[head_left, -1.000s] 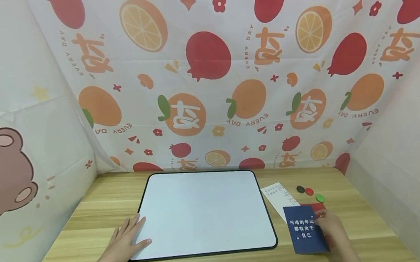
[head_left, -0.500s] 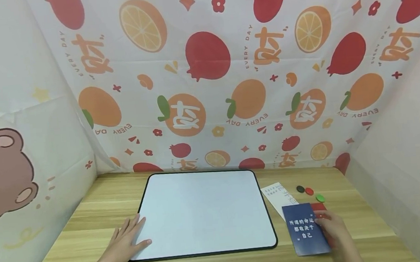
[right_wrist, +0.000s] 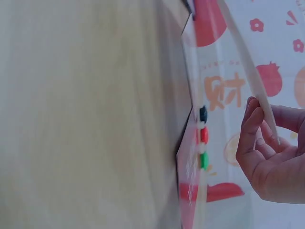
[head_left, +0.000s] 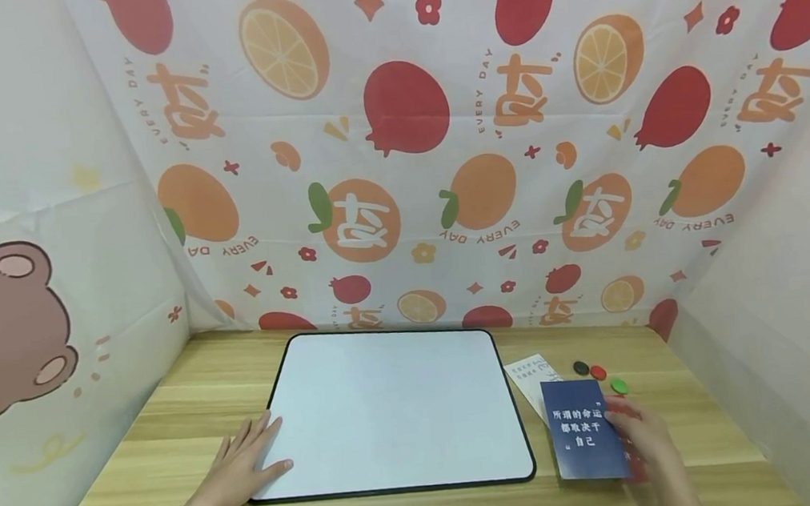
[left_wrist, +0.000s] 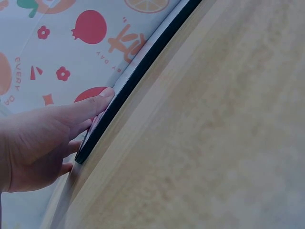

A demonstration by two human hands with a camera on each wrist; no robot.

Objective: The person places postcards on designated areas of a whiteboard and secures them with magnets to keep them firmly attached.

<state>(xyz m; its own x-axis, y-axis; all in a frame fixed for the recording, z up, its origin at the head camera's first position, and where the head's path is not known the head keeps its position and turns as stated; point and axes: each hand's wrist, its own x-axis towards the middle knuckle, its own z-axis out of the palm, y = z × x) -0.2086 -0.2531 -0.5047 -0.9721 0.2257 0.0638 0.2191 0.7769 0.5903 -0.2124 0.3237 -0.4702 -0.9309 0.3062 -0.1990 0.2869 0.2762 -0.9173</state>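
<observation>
A whiteboard (head_left: 397, 406) with a thin black frame lies flat on the wooden table. My left hand (head_left: 232, 469) rests on its left edge, fingers spread; the left wrist view shows the thumb along the black frame (left_wrist: 138, 76). Between thumb and fingers, my right hand (head_left: 645, 434) pinches the right edge of a dark blue card (head_left: 585, 458) with white Chinese characters. In the right wrist view this card (right_wrist: 250, 62) is seen edge-on, raised off the table. Beneath it, a red card (head_left: 636, 466) and a white card (head_left: 528, 383) are partly hidden.
Behind the cards lie three small round pieces: black (head_left: 581, 368), red (head_left: 599, 373) and green (head_left: 619, 386). A fruit-print cloth (head_left: 414, 196) hangs along the table's back edge. Pale cloth walls stand at left and right, the left one bearing a bear print (head_left: 10, 328).
The right hand has lifted the blue card slightly, moving it up and a little left in the head view, over more of the white card. The left hand stays on the whiteboard.
</observation>
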